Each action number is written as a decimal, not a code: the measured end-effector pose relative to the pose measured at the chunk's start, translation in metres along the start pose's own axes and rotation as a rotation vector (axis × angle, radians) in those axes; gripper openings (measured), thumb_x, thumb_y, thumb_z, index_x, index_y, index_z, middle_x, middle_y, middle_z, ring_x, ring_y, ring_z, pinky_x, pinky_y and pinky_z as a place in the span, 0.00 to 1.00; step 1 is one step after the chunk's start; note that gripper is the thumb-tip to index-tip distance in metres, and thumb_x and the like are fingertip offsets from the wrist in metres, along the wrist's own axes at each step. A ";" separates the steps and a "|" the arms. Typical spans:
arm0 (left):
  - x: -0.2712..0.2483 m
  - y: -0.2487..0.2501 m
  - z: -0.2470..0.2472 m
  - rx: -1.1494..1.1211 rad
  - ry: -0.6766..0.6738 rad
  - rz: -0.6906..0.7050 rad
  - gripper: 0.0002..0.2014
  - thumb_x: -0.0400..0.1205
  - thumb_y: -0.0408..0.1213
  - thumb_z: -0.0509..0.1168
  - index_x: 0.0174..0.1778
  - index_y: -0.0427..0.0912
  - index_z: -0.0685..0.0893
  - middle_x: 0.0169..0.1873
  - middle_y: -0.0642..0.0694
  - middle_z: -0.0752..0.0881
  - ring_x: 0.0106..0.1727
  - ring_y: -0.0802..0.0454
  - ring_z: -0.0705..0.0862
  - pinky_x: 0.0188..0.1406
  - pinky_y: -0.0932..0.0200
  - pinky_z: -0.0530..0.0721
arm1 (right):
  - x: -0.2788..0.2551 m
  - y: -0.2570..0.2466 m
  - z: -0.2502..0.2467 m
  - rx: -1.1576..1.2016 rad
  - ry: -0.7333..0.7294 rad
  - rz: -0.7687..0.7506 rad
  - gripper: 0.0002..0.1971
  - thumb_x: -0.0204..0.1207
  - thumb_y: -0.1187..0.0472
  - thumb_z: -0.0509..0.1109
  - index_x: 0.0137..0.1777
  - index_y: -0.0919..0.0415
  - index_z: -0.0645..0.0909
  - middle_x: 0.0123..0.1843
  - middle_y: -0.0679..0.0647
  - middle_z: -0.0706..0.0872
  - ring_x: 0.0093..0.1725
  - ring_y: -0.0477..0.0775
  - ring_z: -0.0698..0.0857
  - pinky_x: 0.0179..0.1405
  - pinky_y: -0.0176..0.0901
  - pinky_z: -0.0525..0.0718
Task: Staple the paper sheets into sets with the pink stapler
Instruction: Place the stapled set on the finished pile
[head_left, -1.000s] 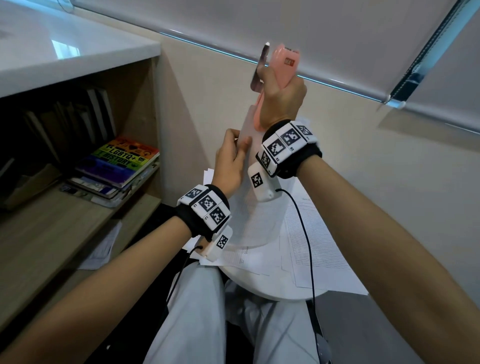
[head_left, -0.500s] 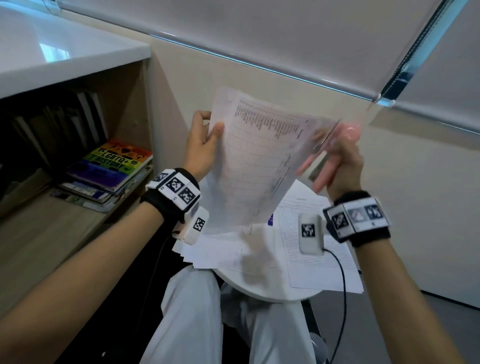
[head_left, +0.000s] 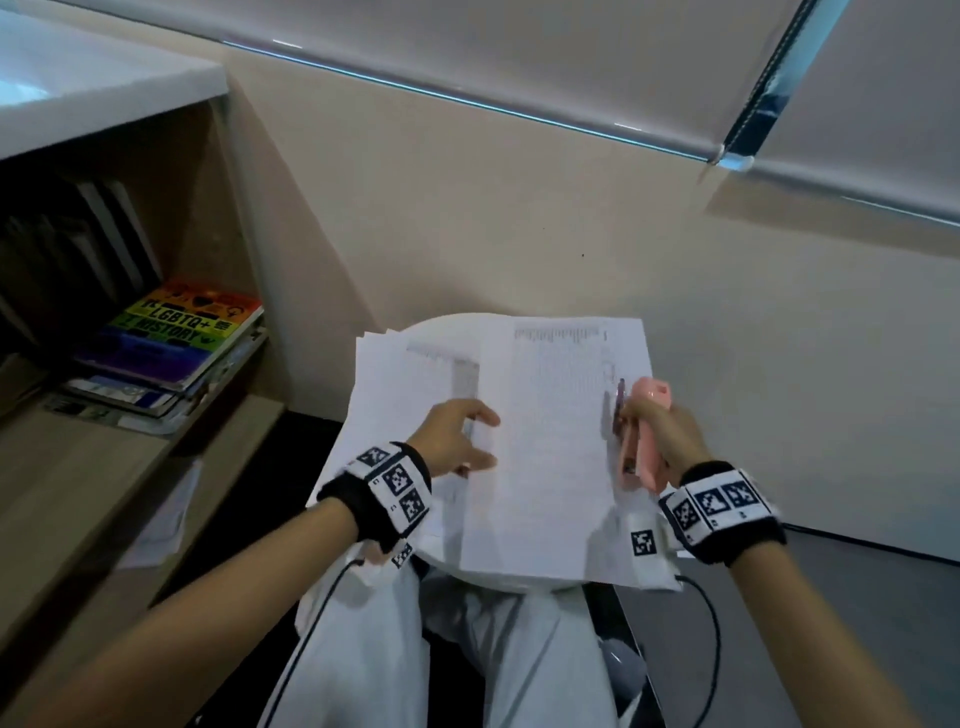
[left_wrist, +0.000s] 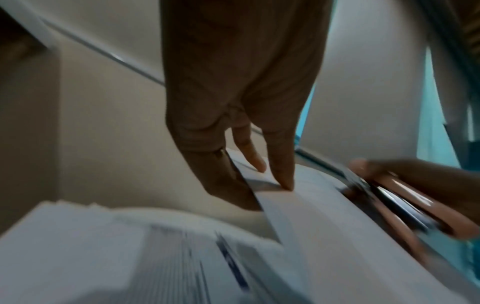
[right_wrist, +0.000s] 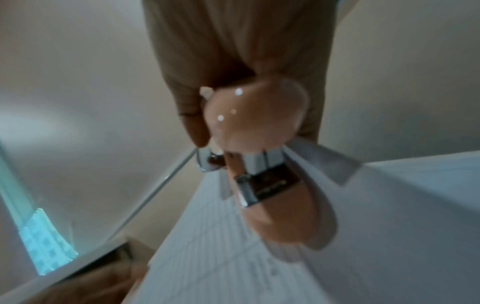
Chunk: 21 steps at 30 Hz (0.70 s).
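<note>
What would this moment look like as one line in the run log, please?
left hand: pinches paper set | right hand: grips pink stapler | set over round table

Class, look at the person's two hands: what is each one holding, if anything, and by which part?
The right hand grips the pink stapler round its body. The left hand pinches the printed paper set at its left edge.

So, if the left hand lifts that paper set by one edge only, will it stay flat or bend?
The paper set would probably bend: in the left wrist view it already curves beside the left hand. It looks thin, so likely light. Its free end may swing against the pink stapler.
</note>
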<state>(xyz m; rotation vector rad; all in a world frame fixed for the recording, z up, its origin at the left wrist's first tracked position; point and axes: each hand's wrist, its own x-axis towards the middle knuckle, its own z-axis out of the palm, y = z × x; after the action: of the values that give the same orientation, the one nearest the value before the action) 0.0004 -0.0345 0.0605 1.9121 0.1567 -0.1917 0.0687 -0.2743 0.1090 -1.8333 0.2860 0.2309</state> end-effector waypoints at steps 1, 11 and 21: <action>0.002 -0.005 0.017 -0.051 -0.012 -0.030 0.23 0.72 0.23 0.74 0.62 0.38 0.79 0.49 0.43 0.79 0.31 0.55 0.80 0.27 0.64 0.86 | 0.007 0.004 -0.007 -0.049 0.032 0.008 0.03 0.73 0.65 0.68 0.42 0.65 0.81 0.32 0.59 0.83 0.25 0.53 0.79 0.22 0.35 0.79; 0.074 -0.023 0.115 0.138 -0.001 -0.059 0.30 0.73 0.23 0.72 0.72 0.32 0.71 0.67 0.41 0.67 0.58 0.41 0.78 0.58 0.56 0.80 | 0.091 0.026 -0.030 -0.299 0.184 0.092 0.10 0.63 0.62 0.76 0.37 0.68 0.79 0.40 0.65 0.81 0.32 0.56 0.78 0.31 0.42 0.76; 0.064 -0.027 0.067 0.276 0.195 -0.049 0.25 0.75 0.36 0.73 0.69 0.40 0.76 0.67 0.42 0.72 0.69 0.43 0.73 0.68 0.49 0.74 | 0.064 0.073 0.024 -0.430 -0.019 -0.024 0.26 0.55 0.48 0.75 0.52 0.55 0.73 0.43 0.57 0.86 0.37 0.57 0.86 0.41 0.53 0.88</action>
<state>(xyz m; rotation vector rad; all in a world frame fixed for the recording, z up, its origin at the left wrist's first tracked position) 0.0534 -0.0875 -0.0007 2.2031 0.3218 -0.0608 0.1068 -0.2749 0.0167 -2.2567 0.2119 0.3110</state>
